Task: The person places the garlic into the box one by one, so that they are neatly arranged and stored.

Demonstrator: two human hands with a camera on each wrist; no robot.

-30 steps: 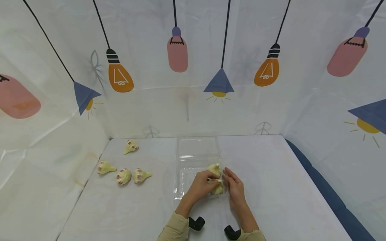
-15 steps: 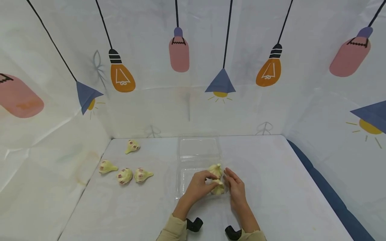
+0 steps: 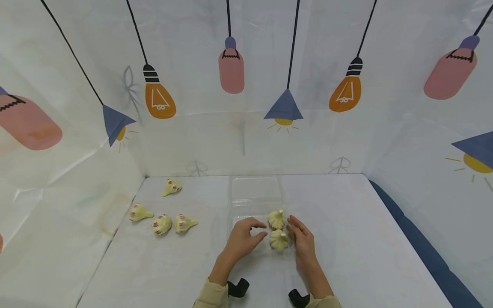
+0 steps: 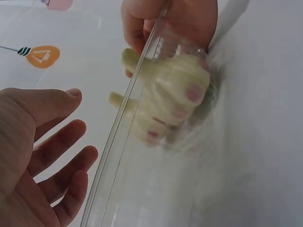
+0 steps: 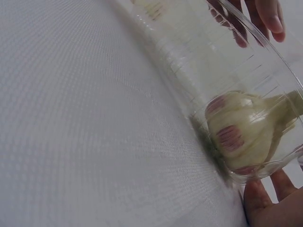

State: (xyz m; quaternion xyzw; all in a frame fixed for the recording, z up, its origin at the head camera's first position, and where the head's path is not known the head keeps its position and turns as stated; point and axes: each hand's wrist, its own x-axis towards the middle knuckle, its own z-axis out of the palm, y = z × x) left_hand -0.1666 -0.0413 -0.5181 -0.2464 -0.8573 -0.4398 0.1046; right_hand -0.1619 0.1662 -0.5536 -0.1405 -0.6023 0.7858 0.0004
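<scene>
Head view: your empty left hand (image 3: 243, 239), thumb and fingers parted, is just left of two garlic bulbs (image 3: 278, 240) along the right edge of the clear box (image 3: 249, 209); your right hand (image 3: 303, 243), fingers nearly straight, flanks that edge. Left wrist: the bulbs are probably light and firm, best held round the body. Right wrist: the likely flexible wall separates a bulb from your fingers; contact is unclear.

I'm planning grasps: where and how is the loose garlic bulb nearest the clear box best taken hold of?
Probably grip the garlic bulb by its round body, from above, pinching its near and far sides. It lies tipped over, its narrow stem pointing right toward the clear box; the neighbouring bulb crowds its left side.
</scene>
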